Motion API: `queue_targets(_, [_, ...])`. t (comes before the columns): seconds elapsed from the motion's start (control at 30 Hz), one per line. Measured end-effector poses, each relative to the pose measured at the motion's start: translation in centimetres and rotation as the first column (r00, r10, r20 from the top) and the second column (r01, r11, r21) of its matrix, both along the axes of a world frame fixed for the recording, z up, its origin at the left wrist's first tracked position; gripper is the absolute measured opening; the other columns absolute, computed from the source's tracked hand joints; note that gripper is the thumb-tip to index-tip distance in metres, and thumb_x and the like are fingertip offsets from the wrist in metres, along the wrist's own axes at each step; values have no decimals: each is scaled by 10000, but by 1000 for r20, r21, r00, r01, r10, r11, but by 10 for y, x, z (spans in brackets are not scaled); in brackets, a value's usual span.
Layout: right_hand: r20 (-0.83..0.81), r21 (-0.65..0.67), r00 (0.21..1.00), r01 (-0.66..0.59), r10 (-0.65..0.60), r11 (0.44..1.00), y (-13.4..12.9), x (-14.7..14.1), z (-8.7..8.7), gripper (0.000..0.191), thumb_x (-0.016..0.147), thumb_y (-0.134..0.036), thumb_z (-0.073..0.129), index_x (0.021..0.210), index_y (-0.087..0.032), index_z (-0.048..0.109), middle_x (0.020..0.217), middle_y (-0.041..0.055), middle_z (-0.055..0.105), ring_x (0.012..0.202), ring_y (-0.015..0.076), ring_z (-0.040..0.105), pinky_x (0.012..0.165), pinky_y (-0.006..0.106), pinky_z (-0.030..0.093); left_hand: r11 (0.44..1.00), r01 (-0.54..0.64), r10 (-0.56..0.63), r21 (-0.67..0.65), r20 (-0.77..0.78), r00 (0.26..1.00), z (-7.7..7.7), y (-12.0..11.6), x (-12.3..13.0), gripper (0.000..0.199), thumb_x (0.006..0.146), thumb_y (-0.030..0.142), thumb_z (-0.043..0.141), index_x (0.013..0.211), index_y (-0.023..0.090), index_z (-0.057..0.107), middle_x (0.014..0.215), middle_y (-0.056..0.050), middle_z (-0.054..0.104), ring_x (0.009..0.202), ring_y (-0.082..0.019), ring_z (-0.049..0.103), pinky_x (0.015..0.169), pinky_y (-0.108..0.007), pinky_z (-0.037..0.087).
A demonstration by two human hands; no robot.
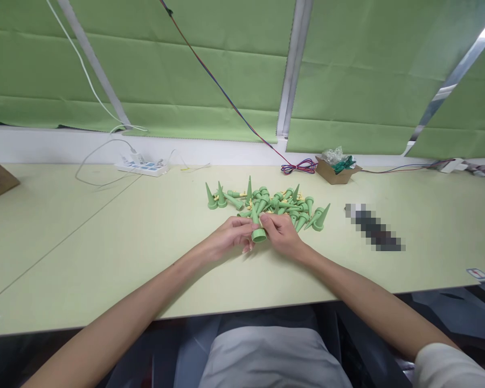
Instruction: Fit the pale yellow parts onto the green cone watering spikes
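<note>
Between both hands a green plastic plant watering spike (259,235) is held just above the table, its wide round open end toward me and its tip pointing away. My left hand (228,237) is closed on it near the wide end, thumb on top and some fingers below. Against the spike's right side, my right hand (281,231) is curled in a pinch; whatever its fingertips grip is hidden. Just beyond lies a pile of similar green spikes (262,205) with small yellow parts among them. Several, such as the left spike (210,197), stand point up.
On the right of the table (105,258) lies a dark blurred object (375,229). A small cardboard box (334,173) with clear plastic and green material sits at the back, beside coiled red-blue wire (301,166). A white power strip (143,167) is at back left.
</note>
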State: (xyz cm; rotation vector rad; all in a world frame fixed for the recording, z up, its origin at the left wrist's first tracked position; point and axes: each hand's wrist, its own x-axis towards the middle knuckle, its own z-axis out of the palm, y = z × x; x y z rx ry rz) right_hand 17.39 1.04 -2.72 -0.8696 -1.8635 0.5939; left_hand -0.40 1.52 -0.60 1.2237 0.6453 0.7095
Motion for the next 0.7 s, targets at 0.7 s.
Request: queue_targets(0.7, [-8,-74,998,58,-59,996,3,-2,-3,550,1010,-499,344,550,-200,322,494,-33,336,474,97,313,492,272,258,877,-43,160,478,-206,965,-1,-2,-2,323,844,410,683,1032,147,671,647,5,561,531,-108,489,516,-242,397])
